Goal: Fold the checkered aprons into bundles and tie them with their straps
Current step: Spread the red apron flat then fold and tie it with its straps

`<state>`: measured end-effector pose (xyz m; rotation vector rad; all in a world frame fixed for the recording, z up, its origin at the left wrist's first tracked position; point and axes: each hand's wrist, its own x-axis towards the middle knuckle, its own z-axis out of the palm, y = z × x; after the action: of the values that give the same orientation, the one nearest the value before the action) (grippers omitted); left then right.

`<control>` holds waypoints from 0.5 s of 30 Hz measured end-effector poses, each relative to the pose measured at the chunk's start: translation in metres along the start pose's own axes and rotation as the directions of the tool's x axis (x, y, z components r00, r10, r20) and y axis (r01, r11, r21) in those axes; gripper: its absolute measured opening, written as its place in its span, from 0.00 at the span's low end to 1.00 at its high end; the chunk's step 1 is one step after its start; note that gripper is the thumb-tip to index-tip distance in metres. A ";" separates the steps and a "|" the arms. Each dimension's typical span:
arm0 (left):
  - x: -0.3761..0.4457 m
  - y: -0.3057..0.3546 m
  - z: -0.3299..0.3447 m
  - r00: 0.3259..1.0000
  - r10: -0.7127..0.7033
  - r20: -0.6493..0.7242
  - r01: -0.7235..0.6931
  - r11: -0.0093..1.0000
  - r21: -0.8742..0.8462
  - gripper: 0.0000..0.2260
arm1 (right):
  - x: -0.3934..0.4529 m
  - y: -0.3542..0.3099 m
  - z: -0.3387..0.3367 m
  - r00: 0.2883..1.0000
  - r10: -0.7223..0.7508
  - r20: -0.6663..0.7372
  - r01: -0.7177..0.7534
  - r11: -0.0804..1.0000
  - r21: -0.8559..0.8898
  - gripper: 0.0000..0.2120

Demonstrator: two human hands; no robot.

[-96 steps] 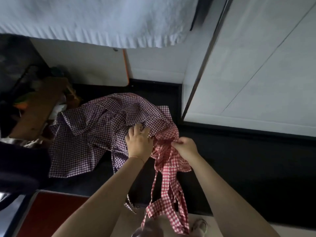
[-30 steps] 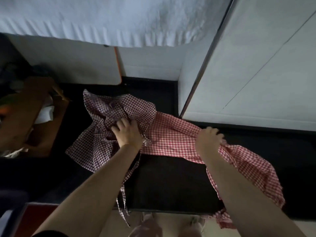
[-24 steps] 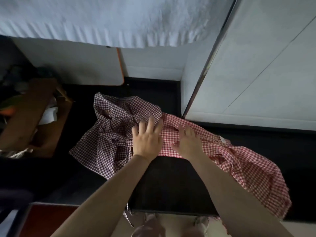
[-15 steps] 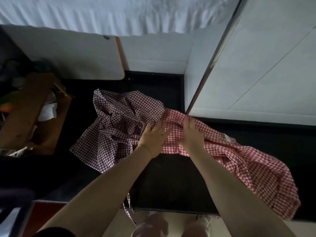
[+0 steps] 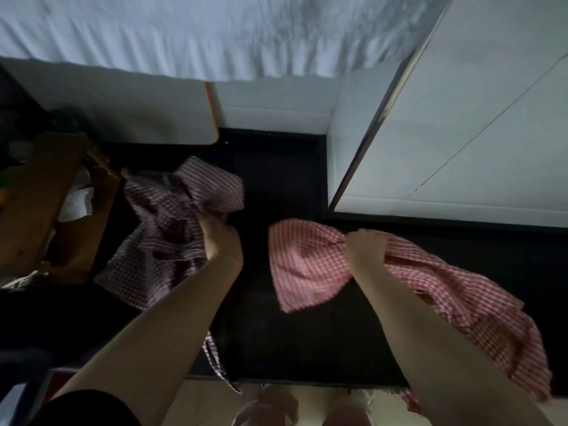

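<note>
Dark countertop [image 5: 276,339] blurring, our left hand [image 5: 219,238] bunching the maroon checkered apron [image 5: 159,241], right hand [image 5: 365,250] gripping the red checkered apron [image 5: 307,265], fingertips hiding in cloth.

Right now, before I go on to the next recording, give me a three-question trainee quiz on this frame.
1. True or false: the red checkered apron and the darker checkered apron lie apart on the dark table.
2. Which hand grips the red apron? A) left hand B) right hand C) neither
3. Fill in: a loose strap hangs over the table's ____ edge.

Key: 1 true; 2 B; 3 near (front).
</note>
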<state>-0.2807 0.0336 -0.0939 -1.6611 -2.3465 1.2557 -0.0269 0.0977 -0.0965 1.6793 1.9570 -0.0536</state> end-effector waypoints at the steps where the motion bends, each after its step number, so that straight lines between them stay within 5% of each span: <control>1: 0.000 -0.008 -0.002 0.998 -0.064 0.015 0.063 0.998 0.023 0.26 | 0.003 0.012 0.002 0.994 0.107 0.003 -0.107 0.994 0.012 0.16; 4: -0.009 -0.005 -0.018 0.988 -0.025 -0.153 0.016 0.998 -0.056 0.26 | 0.006 0.021 0.003 0.966 0.233 0.110 -0.250 0.951 0.182 0.23; 6: -0.021 0.017 -0.034 0.950 0.134 -0.283 -0.200 0.955 -0.220 0.26 | 0.004 0.003 0.007 0.988 0.085 0.128 -0.127 0.921 0.369 0.26; 9: -0.049 0.063 -0.054 0.855 0.284 -0.433 -0.481 0.746 -0.460 0.21 | -0.017 -0.020 0.004 0.979 -0.194 0.059 0.125 0.807 0.578 0.27; 12: -0.068 0.097 -0.048 0.831 0.470 -0.297 -0.549 0.611 -0.570 0.29 | -0.039 -0.013 0.001 0.974 -0.191 -0.121 0.220 0.681 0.698 0.18; 15: -0.065 0.113 -0.032 0.842 0.531 -0.098 -0.516 0.738 -0.435 0.35 | -0.049 0.026 0.017 0.969 -0.017 -0.245 0.165 0.785 0.598 0.11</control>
<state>-0.1491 0.0144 -0.1132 -2.6137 -2.3969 0.7912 0.0060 0.0524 -0.0811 2.0566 2.3625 -0.6314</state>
